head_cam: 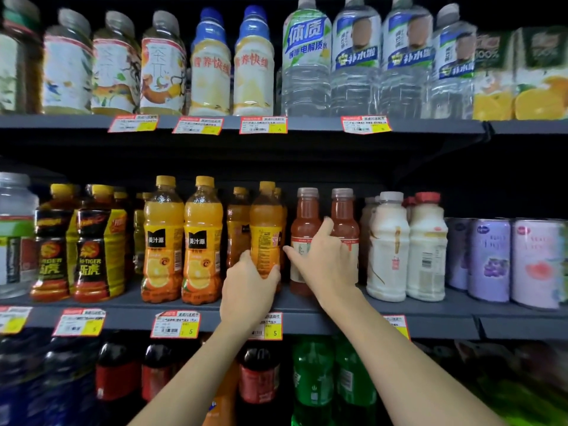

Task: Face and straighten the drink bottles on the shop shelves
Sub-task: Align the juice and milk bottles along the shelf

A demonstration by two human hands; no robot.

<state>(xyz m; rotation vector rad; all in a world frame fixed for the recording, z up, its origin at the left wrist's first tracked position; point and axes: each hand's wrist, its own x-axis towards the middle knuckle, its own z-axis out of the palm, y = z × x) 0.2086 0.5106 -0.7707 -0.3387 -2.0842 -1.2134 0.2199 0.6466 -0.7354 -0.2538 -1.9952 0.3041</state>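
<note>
Head view: on the middle shelf (129,316) the left hand (249,287) grasps an orange juice bottle (266,229) low on its body, fingers (272,273) curled round it. The bottle stands upright with its printed back label facing out, just right of two matching bottles (183,241) that show their fronts. The right hand (322,262) lies over the neighbouring red-brown bottle (305,222), thumb stretched left and forefinger raised. Whether it grasps the bottle cannot be told.

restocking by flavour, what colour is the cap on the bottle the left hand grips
Yellow cap, head view.
</note>
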